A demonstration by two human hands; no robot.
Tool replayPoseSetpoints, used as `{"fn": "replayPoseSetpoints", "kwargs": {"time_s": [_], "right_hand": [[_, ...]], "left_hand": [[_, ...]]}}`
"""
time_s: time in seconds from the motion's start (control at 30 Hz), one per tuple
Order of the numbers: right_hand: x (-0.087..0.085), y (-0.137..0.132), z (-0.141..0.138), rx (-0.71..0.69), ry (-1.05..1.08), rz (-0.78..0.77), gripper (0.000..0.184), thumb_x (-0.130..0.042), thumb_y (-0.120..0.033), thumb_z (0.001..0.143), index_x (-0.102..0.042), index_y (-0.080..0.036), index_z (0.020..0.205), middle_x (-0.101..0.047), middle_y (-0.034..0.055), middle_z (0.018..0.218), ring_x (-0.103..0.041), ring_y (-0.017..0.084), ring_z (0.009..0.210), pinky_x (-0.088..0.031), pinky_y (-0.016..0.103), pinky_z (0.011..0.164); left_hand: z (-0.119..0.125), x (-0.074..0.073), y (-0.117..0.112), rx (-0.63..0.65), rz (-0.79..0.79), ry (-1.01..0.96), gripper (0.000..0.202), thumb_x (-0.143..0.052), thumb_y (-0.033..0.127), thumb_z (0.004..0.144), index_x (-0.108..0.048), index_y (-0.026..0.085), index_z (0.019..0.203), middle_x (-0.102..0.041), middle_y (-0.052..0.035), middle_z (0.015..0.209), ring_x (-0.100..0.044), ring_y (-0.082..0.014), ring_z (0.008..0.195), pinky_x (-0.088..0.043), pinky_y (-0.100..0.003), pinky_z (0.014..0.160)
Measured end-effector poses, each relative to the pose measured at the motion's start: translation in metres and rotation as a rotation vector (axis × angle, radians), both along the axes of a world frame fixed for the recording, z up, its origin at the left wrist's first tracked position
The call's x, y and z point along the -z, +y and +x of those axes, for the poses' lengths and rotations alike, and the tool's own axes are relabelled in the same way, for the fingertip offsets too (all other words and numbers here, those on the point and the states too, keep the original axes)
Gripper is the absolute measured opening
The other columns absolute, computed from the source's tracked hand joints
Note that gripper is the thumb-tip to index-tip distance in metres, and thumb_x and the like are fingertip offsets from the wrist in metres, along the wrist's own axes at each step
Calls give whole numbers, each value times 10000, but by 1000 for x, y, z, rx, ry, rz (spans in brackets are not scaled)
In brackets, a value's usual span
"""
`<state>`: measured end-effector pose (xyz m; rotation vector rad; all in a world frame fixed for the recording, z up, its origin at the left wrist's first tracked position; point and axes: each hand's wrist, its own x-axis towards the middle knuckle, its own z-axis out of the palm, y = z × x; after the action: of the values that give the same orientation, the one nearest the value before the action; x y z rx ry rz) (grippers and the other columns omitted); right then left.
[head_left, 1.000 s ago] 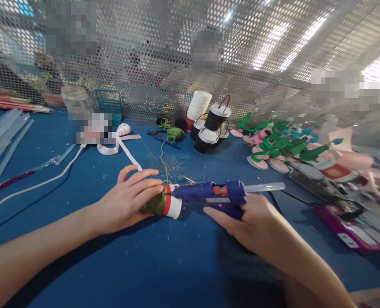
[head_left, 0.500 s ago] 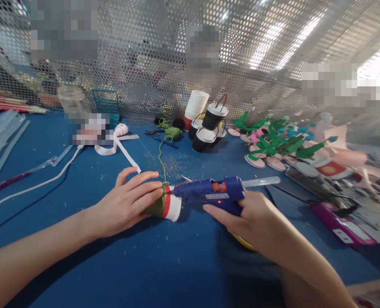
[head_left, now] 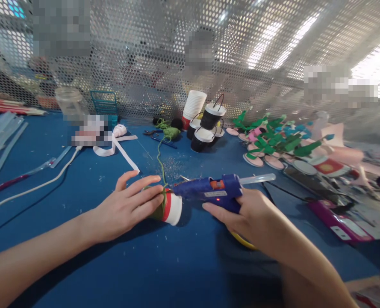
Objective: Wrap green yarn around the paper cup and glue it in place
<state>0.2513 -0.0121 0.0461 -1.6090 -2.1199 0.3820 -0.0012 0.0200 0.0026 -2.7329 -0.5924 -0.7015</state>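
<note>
My left hand (head_left: 125,204) lies over a small paper cup (head_left: 175,209) on its side and holds it against the table, fingers pressed on its far and upper part. Green yarn is wound around the cup's covered half; a red band and white rim stay bare. A strand of yarn (head_left: 159,159) runs from the cup back to a green yarn ball (head_left: 172,133). In my right hand (head_left: 249,214) is a blue hot glue gun (head_left: 205,189), its nozzle at the edge of the wound yarn. A clear glue stick (head_left: 257,179) sticks out of its back, and a red light glows.
Black-wrapped cups with handles (head_left: 203,139) and a stack of white cups (head_left: 196,103) stand at the back. Paper flowers (head_left: 273,143) fill the right, near a purple power strip (head_left: 337,221). White ribbon (head_left: 125,153), a cable (head_left: 60,174) and glue sticks (head_left: 4,139) lie left.
The view has shifted slightly. The cup appears turned a little under my left hand, while the glue gun's nozzle stays at the yarn's edge.
</note>
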Motion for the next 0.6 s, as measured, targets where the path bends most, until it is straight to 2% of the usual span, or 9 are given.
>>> {"fn": "replayPoseSetpoints", "kwargs": {"time_s": [0.2, 0.33, 0.43, 0.6], "right_hand": [[-2, 2, -3, 20, 16, -26, 189, -565, -350, 728, -626, -174, 764, -635, 13, 589, -583, 160, 520, -415, 230, 452], [-3, -2, 0, -29, 35, -39, 195, -550, -363, 750, -623, -187, 789, -635, -7, 590, -566, 141, 500, -422, 224, 462], [-3, 0, 0, -10, 27, -46, 182, -565, -353, 738, -625, -185, 771, -625, -15, 562, -546, 134, 478, -404, 219, 434], [-5, 2, -2, 6, 43, -64, 160, -560, -322, 743, -630, -194, 808, -636, -23, 598, -557, 127, 507, -431, 216, 483]], "left_hand": [[0, 1, -1, -2, 14, -5, 229, -404, 110, 876, -510, 134, 1077, -588, -79, 1125, -391, -235, 1196, -150, -442, 1031], [0, 3, 0, -3, 24, 1, 220, -423, 123, 873, -513, 141, 1072, -590, -73, 1120, -371, -230, 1212, -145, -440, 1038], [0, 3, 1, -2, 34, -4, 217, -419, 126, 876, -518, 142, 1068, -591, -75, 1118, -366, -229, 1217, -147, -440, 1040], [1, 3, 0, -3, 31, -5, 226, -384, 127, 891, -520, 148, 1070, -587, -71, 1128, -368, -225, 1216, -144, -441, 1041]]}}
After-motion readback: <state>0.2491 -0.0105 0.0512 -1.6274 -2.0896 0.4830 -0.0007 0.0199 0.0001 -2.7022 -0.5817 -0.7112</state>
